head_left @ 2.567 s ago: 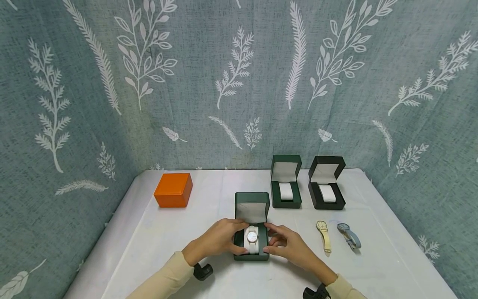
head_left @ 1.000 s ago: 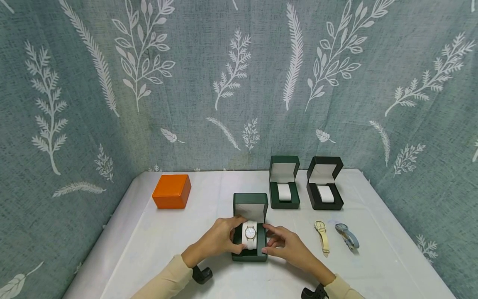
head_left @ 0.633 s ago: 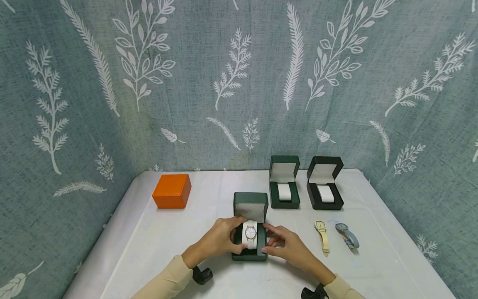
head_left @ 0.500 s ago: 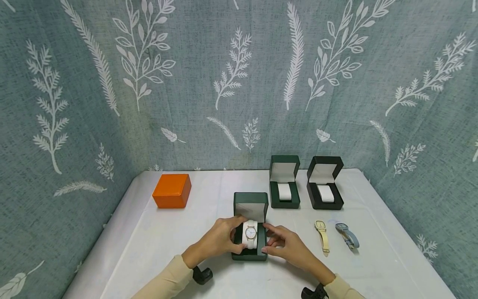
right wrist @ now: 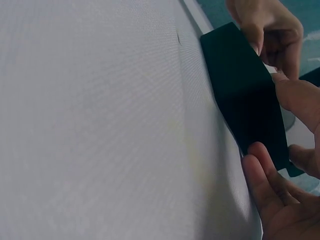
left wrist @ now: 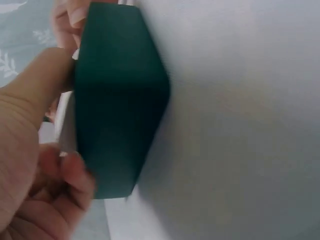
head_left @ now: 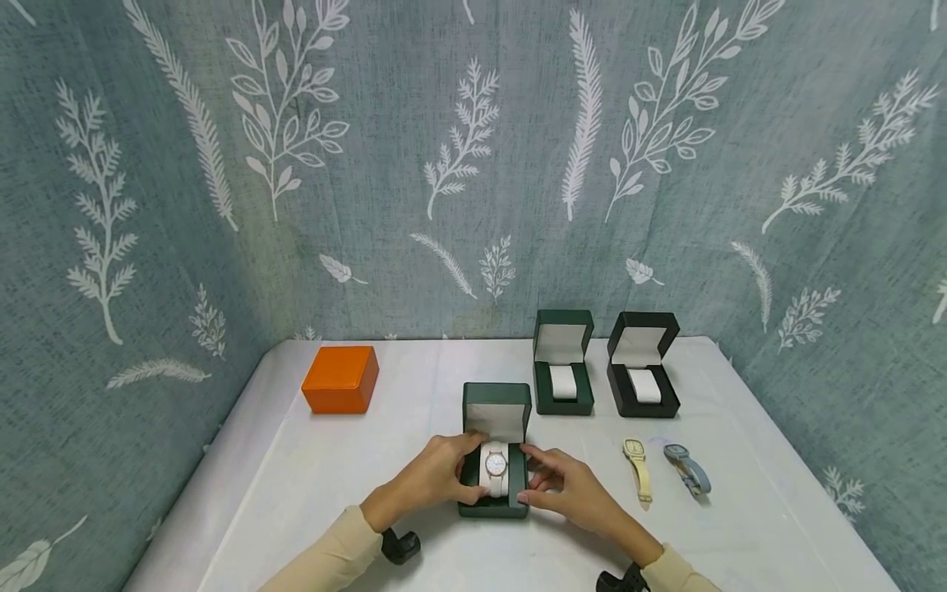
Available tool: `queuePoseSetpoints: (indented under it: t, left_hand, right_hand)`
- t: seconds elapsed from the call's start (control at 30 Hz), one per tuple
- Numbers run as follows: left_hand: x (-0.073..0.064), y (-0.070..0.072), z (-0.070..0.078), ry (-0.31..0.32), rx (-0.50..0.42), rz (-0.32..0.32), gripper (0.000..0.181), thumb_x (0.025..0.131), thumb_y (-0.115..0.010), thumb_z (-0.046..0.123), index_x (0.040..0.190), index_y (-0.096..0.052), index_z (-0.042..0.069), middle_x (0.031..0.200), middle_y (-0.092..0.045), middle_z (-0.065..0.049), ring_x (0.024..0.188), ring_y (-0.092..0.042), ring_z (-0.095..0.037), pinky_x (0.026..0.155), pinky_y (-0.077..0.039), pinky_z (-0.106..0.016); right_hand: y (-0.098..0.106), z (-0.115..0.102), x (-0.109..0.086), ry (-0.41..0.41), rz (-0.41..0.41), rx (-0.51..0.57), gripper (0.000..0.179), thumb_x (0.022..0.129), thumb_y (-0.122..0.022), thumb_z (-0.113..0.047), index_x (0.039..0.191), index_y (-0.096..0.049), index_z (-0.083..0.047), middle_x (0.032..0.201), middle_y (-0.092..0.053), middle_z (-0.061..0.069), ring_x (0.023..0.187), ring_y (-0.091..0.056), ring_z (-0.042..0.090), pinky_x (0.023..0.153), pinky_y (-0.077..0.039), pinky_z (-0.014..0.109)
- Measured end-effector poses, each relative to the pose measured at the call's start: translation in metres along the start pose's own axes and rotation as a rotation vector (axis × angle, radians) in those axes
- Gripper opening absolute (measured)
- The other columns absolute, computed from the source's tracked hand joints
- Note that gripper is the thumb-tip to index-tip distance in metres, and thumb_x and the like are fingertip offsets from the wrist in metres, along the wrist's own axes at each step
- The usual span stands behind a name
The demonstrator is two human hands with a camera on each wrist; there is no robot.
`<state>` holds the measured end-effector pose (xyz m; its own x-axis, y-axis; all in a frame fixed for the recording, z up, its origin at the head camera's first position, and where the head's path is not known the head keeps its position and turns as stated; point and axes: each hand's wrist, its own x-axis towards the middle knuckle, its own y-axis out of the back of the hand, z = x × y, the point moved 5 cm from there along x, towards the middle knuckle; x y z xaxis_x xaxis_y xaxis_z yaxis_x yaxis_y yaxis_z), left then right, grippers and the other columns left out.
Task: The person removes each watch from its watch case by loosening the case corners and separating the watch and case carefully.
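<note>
A white wristwatch point(head_left: 496, 465) with a round dial is wrapped round a white cushion point(head_left: 484, 487) in an open green watch box point(head_left: 496, 510). The watch faces up. My left hand point(head_left: 435, 470) pinches the cushion, thumb at its near end and fingers at its far end. My right hand point(head_left: 570, 487) grips the box's right wall between thumb and fingers. In the left wrist view the green box point(left wrist: 120, 100) shows from outside, with my left thumb point(left wrist: 45, 80) at its edge. The right wrist view shows fingers point(right wrist: 262, 175) against the green box point(right wrist: 240, 75).
Behind stand another open green box point(head_left: 565, 405) and an open black box point(head_left: 645, 409), each with a white cushion. An orange box point(head_left: 340, 380) sits back left, lid down. A yellow watch point(head_left: 638, 470) and a blue watch point(head_left: 688, 470) lie to the right on the white table point(head_left: 296, 485).
Compared with 2.6 s ago, the cushion and watch sit slightly higher in the box, with my left fingers at its ends. Over the last second both hands have barely moved.
</note>
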<state>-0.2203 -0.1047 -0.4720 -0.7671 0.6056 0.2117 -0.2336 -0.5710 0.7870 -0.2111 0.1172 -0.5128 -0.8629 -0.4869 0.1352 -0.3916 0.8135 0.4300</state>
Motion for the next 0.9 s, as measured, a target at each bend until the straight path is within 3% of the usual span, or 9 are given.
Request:
queuePoseSetpoints:
  t: [0.13,0.2,0.27,0.43,0.6,0.77,0.9]
  left_hand:
    - [0.0,-0.002,0.001,0.037,0.038,-0.044,0.069,0.078,-0.092,0.024,0.135,-0.063,0.001,0.099,-0.073,-0.002,0.073,-0.059,-0.001,0.065,-0.053,-0.018]
    - [0.002,-0.002,0.005,0.049,0.078,-0.056,0.069,0.077,-0.093,0.026,0.133,-0.064,0.001,0.115,-0.072,-0.004,0.088,-0.063,-0.003,0.079,-0.056,-0.022]
    - [0.005,0.0,0.009,0.056,0.122,-0.068,0.064,0.074,-0.095,0.027,0.127,-0.067,0.002,0.116,-0.072,-0.002,0.095,-0.063,-0.005,0.084,-0.055,-0.024]
    - [0.015,0.002,0.021,0.039,0.236,-0.082,0.048,0.067,-0.098,0.02,0.1,-0.067,0.006,0.087,-0.063,0.004,0.071,-0.053,-0.005,0.063,-0.048,-0.019]
    - [0.018,0.002,0.027,0.051,0.268,-0.085,0.042,0.065,-0.098,0.011,0.086,-0.062,0.01,0.079,-0.057,0.005,0.067,-0.044,-0.004,0.057,-0.041,-0.019]
    - [0.016,0.001,0.025,0.052,0.243,-0.067,0.041,0.065,-0.096,0.01,0.091,-0.065,0.008,0.081,-0.059,0.004,0.068,-0.046,-0.004,0.059,-0.043,-0.019]
    - [0.014,0.005,0.021,0.058,0.179,-0.05,0.049,0.069,-0.096,0.015,0.109,-0.069,0.003,0.096,-0.069,0.0,0.079,-0.059,-0.005,0.07,-0.052,-0.021]
  right_hand:
    - [-0.002,0.001,-0.001,0.004,-0.003,0.02,0.072,0.087,-0.085,-0.024,0.149,-0.053,-0.003,0.1,-0.064,0.007,0.092,-0.067,0.018,0.085,-0.057,0.027]
    - [-0.001,0.0,-0.001,0.011,0.003,0.022,0.072,0.087,-0.085,-0.023,0.149,-0.053,-0.003,0.1,-0.064,0.006,0.091,-0.067,0.018,0.084,-0.057,0.027]
    - [-0.001,0.0,-0.001,0.018,0.008,0.025,0.072,0.087,-0.085,-0.022,0.149,-0.053,-0.003,0.101,-0.064,0.006,0.091,-0.067,0.019,0.083,-0.057,0.028]
    - [0.0,-0.001,-0.001,0.019,0.009,0.028,0.072,0.087,-0.085,-0.022,0.149,-0.053,-0.004,0.102,-0.064,0.005,0.092,-0.067,0.02,0.083,-0.057,0.028]
    - [0.0,0.0,0.0,0.003,-0.006,0.028,0.073,0.088,-0.084,-0.024,0.15,-0.052,-0.005,0.103,-0.064,0.006,0.093,-0.067,0.019,0.084,-0.057,0.028]
    - [0.0,-0.001,-0.001,0.006,-0.005,0.024,0.073,0.088,-0.084,-0.025,0.15,-0.052,-0.005,0.103,-0.064,0.007,0.093,-0.067,0.018,0.084,-0.057,0.028]
    - [0.0,0.0,-0.001,0.011,-0.002,0.014,0.073,0.088,-0.084,-0.026,0.15,-0.052,-0.004,0.103,-0.064,0.008,0.093,-0.067,0.018,0.085,-0.057,0.027]
